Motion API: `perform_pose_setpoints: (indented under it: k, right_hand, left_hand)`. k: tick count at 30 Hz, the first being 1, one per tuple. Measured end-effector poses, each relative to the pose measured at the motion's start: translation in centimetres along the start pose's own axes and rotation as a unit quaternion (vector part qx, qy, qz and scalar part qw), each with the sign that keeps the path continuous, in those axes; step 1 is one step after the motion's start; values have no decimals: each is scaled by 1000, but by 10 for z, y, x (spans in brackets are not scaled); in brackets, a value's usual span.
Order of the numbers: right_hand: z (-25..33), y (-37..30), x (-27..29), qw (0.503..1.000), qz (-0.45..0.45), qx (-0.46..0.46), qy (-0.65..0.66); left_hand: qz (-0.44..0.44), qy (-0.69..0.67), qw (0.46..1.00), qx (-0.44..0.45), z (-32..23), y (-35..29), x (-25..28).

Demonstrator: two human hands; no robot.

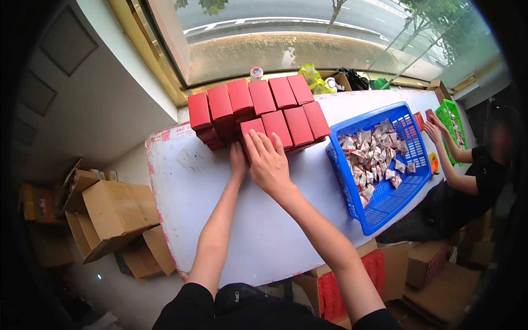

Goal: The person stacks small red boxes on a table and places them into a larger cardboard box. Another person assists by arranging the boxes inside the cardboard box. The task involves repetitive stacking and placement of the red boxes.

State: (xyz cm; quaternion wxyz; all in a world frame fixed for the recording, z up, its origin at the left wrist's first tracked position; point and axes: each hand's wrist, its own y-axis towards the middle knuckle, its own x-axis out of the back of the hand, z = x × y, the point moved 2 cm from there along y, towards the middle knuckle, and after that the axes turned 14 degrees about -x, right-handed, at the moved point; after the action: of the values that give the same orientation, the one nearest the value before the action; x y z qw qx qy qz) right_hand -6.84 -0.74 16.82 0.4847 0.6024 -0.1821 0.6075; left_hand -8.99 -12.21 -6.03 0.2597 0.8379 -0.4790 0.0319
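Red boxes (220, 104) are stacked in rows at the far middle of the table. At the near left corner of the stack, my right hand (269, 162) lies with fingers stretched out over the edge of a front box (252, 127). Just left of it, my left hand (237, 162) is upright against the lower side of the same corner. Its visible fingers look straight and flat, though the right hand and the boxes partly hide them.
Right of the stack, a blue plastic basket (379, 214) holds many small white-and-red packets (374, 159). A co-worker (467, 176) handles red boxes near a green basket (459, 124). Cardboard boxes (118, 206) stand on the floor at left; another carton (308, 286) holds red items.
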Motion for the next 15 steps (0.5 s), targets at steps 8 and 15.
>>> perform_pose_setpoints:
  k: [8, 15]
  right_hand:
    - [-3, -74, 26, 999, 37, -16, 34]
    - [-8, -206, 62, 992, 29, -106, 59]
  left_hand:
    - [27, -210, 969, 130, -70, -50, 21]
    - [106, -179, 971, 120, -143, -167, 14]
